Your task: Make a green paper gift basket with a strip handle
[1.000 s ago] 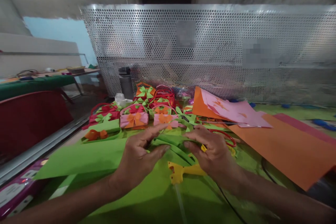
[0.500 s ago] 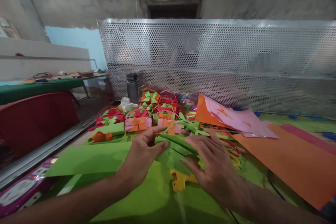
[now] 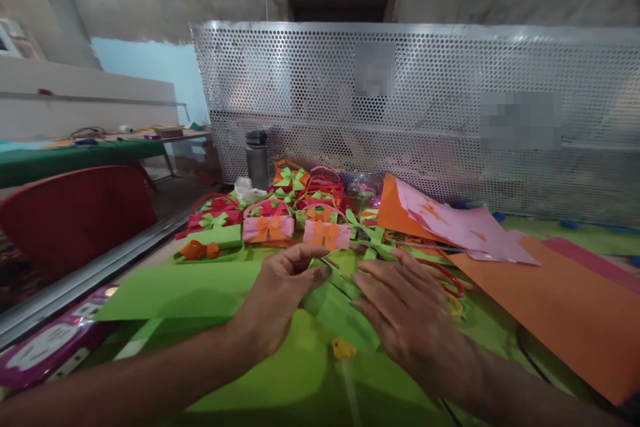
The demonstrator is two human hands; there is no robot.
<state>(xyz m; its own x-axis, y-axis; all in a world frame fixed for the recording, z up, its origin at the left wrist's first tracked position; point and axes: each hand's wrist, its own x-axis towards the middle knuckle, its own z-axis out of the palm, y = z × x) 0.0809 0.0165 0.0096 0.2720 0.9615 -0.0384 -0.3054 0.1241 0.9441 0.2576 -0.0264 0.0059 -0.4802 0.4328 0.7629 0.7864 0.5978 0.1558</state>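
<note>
A folded piece of green paper [image 3: 337,303] is between my two hands, above the green table surface. My left hand [image 3: 280,287] pinches its upper left corner between thumb and fingers. Against its right edge, my right hand [image 3: 407,303] is closed on the paper, thumb low and fingers curved over the side. Below the paper shows the yellow nozzle end of a glue gun [image 3: 344,348] with a clear glue stick [image 3: 351,390] sticking out; the rest of the gun is hidden.
Small paper bags with bows [image 3: 270,227] crowd the table's back, near a grey bottle [image 3: 257,163]. Green sheet [image 3: 185,290] and purple box [image 3: 55,340] lie left. Orange sheet [image 3: 560,307] and pink sheets [image 3: 465,227] lie right. Behind stands a perforated metal screen [image 3: 425,93].
My right hand has closed in on the paper's right side, and the paper's loose flaps now lie flatter together. Less of the yellow glue gun shows. The view has tipped slightly downward.
</note>
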